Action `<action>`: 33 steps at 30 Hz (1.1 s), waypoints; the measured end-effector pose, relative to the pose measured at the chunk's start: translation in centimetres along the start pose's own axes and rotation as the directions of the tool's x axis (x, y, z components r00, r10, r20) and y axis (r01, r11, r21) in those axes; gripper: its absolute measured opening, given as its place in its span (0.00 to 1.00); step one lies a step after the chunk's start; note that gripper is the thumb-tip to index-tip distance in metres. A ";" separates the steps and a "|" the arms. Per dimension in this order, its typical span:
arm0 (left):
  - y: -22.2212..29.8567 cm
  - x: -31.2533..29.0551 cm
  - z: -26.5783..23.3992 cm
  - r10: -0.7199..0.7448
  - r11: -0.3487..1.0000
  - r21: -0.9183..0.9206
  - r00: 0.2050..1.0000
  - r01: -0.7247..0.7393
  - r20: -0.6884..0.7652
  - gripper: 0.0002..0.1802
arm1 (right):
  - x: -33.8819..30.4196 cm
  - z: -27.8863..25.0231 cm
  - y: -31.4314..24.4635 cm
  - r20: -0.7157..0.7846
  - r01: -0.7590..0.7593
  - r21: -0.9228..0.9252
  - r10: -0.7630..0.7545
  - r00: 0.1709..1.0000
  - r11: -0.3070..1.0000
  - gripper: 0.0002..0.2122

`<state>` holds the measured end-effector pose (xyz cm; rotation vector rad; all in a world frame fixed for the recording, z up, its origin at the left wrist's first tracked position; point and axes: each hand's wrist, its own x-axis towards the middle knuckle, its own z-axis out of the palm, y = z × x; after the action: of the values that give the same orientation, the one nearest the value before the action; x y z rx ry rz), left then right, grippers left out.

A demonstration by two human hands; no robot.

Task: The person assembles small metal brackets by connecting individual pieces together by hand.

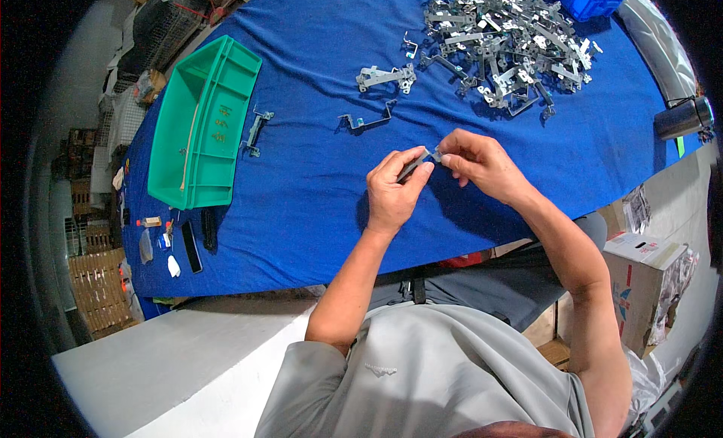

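Between my two hands, over the blue cloth, is a small bent metal bracket point(413, 167). My left hand point(393, 191) is closed round its long part, thumb and fingers pinching it. My right hand point(479, 164) pinches the small metal end point(435, 155) at the bracket's right; I cannot tell whether that end is a separate piece. Just beyond my hands lie a loose U-shaped bracket point(367, 124) and a cluster of brackets point(385, 78). A large heap of similar metal brackets point(504, 46) spreads over the far right of the cloth.
A green plastic bin point(247, 69) stands on the left, with a lone bracket point(257, 134) beside it. Near the left edge lie a black phone point(191, 247) and small items. A blue bin point(595, 3) sits at the far right; a cardboard box point(640, 268) is below the table's right side.
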<state>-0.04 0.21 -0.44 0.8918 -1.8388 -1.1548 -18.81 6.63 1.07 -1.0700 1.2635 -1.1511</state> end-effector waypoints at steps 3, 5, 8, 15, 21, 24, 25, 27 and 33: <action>0.2 0.0 0.0 0.010 1.000 -0.003 1.000 -0.010 0.006 0.13 | 0.0 -0.1 0.0 0.018 0.016 -0.197 -0.012 1.000 0.980 0.05; 0.3 0.0 0.0 0.012 1.000 -0.002 1.000 -0.012 0.002 0.13 | 0.1 0.1 0.5 -0.114 0.169 -0.268 -0.206 0.972 0.949 0.05; 0.0 -0.1 -0.1 0.027 0.999 0.032 1.000 -0.027 0.008 0.13 | 0.1 -0.1 -0.7 -0.212 0.059 0.009 -0.056 0.976 0.998 0.06; -0.7 -0.4 -0.3 -0.080 0.993 -0.092 0.995 0.074 -0.057 0.13 | -0.3 -0.2 -0.7 0.048 -0.076 -0.150 0.084 0.995 0.986 0.08; -0.8 -0.3 -0.1 -0.037 0.994 -0.103 0.999 0.033 -0.034 0.14 | -0.1 -0.2 0.2 0.000 0.007 -0.196 -0.007 1.000 0.980 0.06; -0.5 -0.2 0.0 -0.031 0.995 -0.094 0.999 0.028 -0.030 0.13 | 0.0 0.3 0.7 -0.050 0.000 -0.102 -0.005 0.999 0.995 0.06; -0.3 -0.2 0.0 -0.029 0.998 -0.056 0.999 0.028 -0.013 0.13 | 0.0 0.5 1.0 -0.096 0.036 -0.027 -0.039 0.995 0.999 0.06; 0.1 -0.1 -0.1 -0.025 1.000 -0.020 1.000 0.025 0.002 0.13 | 0.0 0.3 0.4 -0.064 0.045 -0.072 -0.049 0.997 0.996 0.06; 0.3 -0.1 -0.1 -0.019 1.000 0.018 0.999 0.019 0.034 0.13 | 0.4 0.0 1.4 -0.092 0.279 -0.339 -0.327 0.941 0.898 0.06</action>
<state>-0.01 0.35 -0.14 0.9066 -1.8738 -1.1740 -18.80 6.42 -0.35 -1.4901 1.4716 -1.3044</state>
